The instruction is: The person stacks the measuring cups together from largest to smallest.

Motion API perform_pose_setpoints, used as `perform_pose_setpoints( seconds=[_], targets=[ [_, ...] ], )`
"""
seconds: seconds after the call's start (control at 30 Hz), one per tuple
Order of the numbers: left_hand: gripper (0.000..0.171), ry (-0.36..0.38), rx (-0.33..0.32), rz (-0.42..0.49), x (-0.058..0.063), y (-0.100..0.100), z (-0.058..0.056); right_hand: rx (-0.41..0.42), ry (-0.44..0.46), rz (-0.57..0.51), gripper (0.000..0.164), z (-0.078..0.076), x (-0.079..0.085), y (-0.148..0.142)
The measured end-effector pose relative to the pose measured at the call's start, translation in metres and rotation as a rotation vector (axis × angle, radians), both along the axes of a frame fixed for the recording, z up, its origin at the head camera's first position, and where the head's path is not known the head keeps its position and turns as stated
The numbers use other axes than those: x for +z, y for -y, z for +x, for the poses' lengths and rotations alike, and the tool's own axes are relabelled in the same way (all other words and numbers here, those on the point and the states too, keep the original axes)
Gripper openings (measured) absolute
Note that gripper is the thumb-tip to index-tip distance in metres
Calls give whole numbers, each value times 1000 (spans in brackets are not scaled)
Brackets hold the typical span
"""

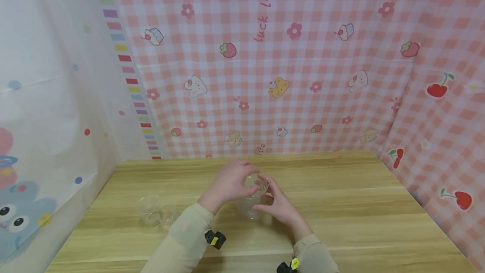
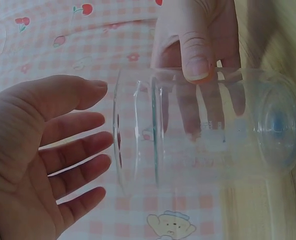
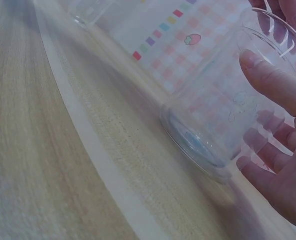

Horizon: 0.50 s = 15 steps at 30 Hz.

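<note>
A clear, straight-sided cup [image 2: 202, 155] with faint printed markings stands upright on the table. My right hand [image 1: 279, 206] holds its side, with the thumb on the near wall and the fingers around the other, seen through it in the right wrist view. Beside the rim is my left hand [image 1: 230, 183], its thumb and fingers spread and loosely bent. In the left wrist view those fingertips [image 2: 100, 162] look just short of the rim. A second ring shows below the rim; whether it is a separate piece, I cannot tell.
Two more clear vessels, a larger one [image 1: 148, 212] and a smaller one [image 1: 168, 215], stand close together left of my left forearm. The wood-grain table [image 1: 352, 205] ends at a pink checked cloth [image 1: 322, 108] behind and at printed cloths on both sides.
</note>
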<state>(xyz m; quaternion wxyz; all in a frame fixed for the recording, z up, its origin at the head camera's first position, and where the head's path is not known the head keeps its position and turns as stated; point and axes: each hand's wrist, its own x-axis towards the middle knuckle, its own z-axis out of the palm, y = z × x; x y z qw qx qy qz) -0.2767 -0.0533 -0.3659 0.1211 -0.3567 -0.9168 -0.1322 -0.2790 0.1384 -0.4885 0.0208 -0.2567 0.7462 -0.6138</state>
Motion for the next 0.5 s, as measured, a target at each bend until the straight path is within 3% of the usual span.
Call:
perform_pose_setpoints(
  seconds=[0.5],
  targets=[
    [44, -134, 20, 30, 0, 6, 11, 7, 12, -16, 86, 1, 2, 0]
  ],
)
